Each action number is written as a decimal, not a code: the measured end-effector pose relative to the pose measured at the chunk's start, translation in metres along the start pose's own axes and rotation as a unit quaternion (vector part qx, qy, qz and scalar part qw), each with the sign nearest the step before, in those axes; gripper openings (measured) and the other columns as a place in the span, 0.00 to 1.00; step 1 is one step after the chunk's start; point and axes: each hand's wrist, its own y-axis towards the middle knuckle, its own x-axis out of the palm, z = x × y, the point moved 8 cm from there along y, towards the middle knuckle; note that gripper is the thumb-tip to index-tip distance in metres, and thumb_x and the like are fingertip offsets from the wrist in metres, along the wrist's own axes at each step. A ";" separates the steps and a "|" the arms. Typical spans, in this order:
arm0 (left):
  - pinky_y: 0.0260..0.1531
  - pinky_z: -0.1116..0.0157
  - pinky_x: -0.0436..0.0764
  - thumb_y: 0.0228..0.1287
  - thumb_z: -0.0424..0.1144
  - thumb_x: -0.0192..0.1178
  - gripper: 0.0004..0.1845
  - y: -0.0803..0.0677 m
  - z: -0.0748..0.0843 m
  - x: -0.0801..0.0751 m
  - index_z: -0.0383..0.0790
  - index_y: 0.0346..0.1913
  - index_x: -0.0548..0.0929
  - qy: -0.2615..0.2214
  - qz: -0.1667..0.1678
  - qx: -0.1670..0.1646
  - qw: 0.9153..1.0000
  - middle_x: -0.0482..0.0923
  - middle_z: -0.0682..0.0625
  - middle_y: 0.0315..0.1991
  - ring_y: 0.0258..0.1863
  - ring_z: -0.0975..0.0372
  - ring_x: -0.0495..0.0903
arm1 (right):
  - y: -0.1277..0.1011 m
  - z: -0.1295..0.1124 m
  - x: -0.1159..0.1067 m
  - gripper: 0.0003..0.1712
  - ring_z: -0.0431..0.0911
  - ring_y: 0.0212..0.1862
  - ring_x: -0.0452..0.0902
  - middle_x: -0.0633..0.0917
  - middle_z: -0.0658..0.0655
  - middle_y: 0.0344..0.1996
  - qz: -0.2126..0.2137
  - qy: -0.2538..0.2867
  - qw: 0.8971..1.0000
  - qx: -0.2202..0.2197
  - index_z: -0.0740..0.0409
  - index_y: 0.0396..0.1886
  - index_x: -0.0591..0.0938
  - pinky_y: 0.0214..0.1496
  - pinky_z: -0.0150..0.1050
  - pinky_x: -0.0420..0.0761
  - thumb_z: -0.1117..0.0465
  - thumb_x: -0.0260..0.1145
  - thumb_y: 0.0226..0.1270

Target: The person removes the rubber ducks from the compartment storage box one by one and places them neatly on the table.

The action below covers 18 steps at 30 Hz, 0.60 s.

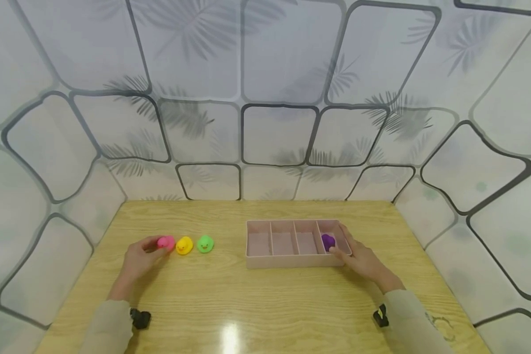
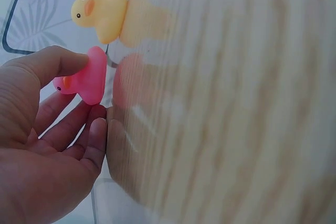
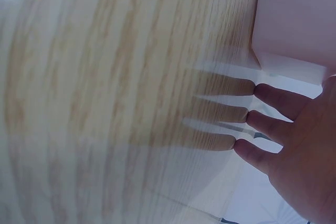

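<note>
Pink duck [image 1: 165, 243] clamped by left fingers [image 2: 67, 123]; right fingers [image 3: 272, 124] apart.
Yellow duck [image 1: 184, 245], seemingly almost touching, could be knocked by sideways drift.

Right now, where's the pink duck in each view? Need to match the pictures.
Head: pink duck left of centre, between the thumb and fingers of the left hand, beside the yellow duck.
Left wrist: left of centre, slightly above mid-height, below the yellow duck.
Right wrist: not in it.
Shared landmark: the wood-grain table, in all three views.
</note>
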 end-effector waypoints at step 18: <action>0.50 0.75 0.74 0.72 0.48 0.69 0.30 -0.001 -0.001 0.002 0.30 0.67 0.80 -0.008 -0.016 -0.016 1.000 0.80 0.31 0.65 0.63 0.43 0.79 | -0.003 -0.004 -0.002 0.52 0.80 0.71 0.67 0.61 0.80 0.78 -0.001 0.004 1.000 0.001 0.43 0.88 0.37 0.71 0.76 0.68 0.32 0.53 0.80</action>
